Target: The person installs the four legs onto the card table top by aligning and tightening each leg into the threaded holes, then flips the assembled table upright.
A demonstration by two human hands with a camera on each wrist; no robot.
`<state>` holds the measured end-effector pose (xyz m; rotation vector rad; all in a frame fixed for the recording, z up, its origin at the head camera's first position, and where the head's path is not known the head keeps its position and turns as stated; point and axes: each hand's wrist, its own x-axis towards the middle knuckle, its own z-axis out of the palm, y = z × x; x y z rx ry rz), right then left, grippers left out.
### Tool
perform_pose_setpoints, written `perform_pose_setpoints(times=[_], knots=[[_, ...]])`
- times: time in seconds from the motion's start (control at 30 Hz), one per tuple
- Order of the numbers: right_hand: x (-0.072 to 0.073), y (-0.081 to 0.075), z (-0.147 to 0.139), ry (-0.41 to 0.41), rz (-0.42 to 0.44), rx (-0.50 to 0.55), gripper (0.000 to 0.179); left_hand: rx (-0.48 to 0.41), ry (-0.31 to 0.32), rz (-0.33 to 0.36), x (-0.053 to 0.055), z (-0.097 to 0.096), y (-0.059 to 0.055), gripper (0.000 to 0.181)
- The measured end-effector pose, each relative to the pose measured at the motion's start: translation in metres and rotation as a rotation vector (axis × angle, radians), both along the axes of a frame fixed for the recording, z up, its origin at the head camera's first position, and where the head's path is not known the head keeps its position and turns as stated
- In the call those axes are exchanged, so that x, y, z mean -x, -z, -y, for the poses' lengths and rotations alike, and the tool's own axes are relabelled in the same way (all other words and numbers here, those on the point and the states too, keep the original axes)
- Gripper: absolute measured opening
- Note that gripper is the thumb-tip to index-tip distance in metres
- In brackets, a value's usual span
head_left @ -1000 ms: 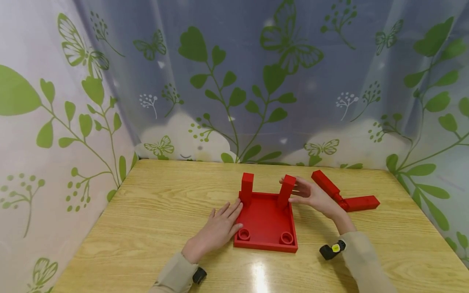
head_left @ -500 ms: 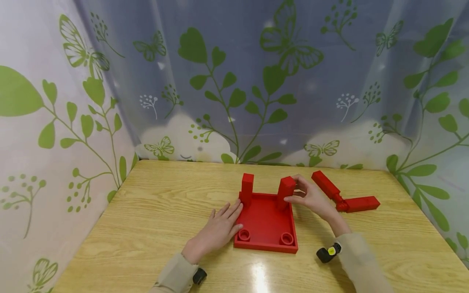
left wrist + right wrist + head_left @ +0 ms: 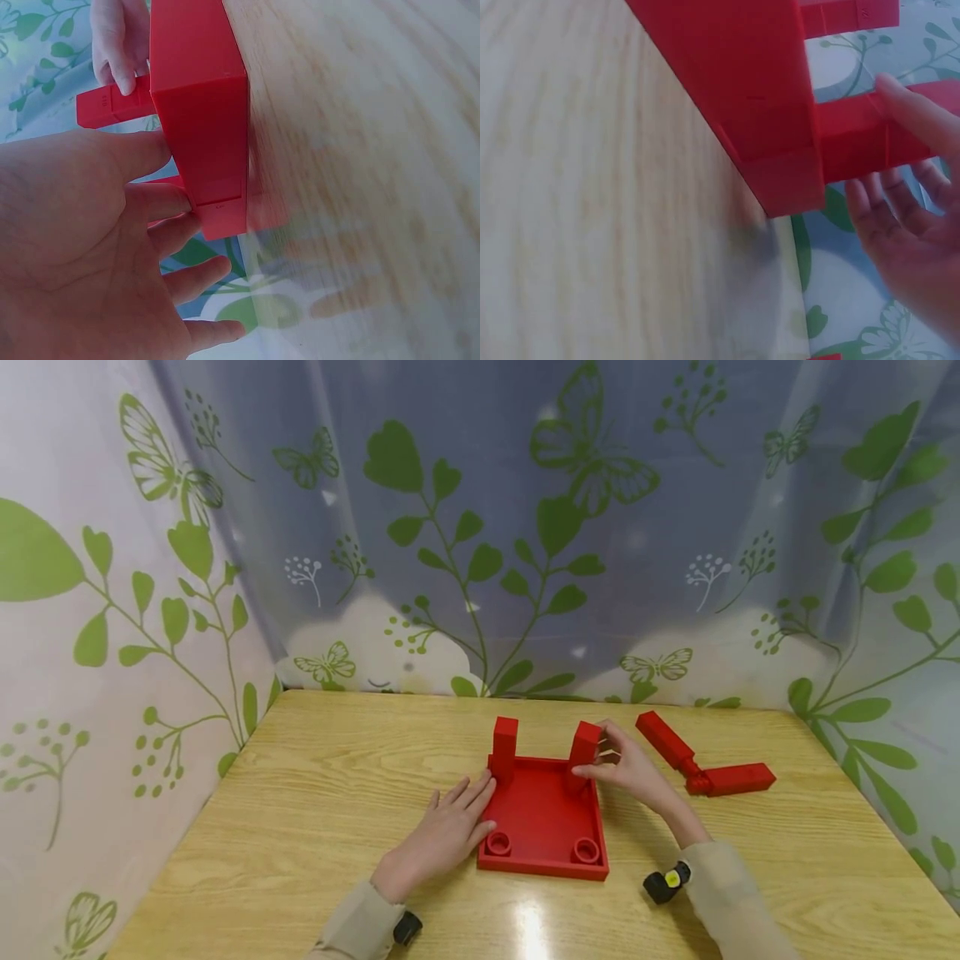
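A red square panel with a raised rim lies on the table, with round sockets at its two near corners. From its far corners rise two square red legs, the left leg and the right leg. My right hand pinches the right leg between thumb and fingers; the right wrist view shows the thumb on one side and fingers below. With fingers straight, my left hand touches the panel's left edge. In the left wrist view its fingertips meet the panel's side wall.
Two loose red legs, one slanting and one lying crosswise, are on the wooden table right of the panel, their ends close together. A patterned curtain hangs behind the table and along both sides.
The right leg has turned about its upright axis, and my right hand has shifted slightly left with its thumb further round the leg. My left hand stays at the panel's left edge.
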<state>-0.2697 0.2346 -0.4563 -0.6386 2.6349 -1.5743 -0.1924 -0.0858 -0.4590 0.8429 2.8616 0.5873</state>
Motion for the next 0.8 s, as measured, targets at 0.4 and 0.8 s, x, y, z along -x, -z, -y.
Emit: perform_pose_setpoints(times=[0.4, 0.8], knots=[[-0.005, -0.013, -0.020, -0.098, 0.208, 0.011, 0.088, -0.005, 0.000, 0.004, -0.001, 0.001, 0.000, 0.060], [-0.003, -0.008, -0.019, -0.063, 0.181, -0.009, 0.088, -0.005, -0.001, 0.005, 0.001, 0.000, 0.001, 0.061]])
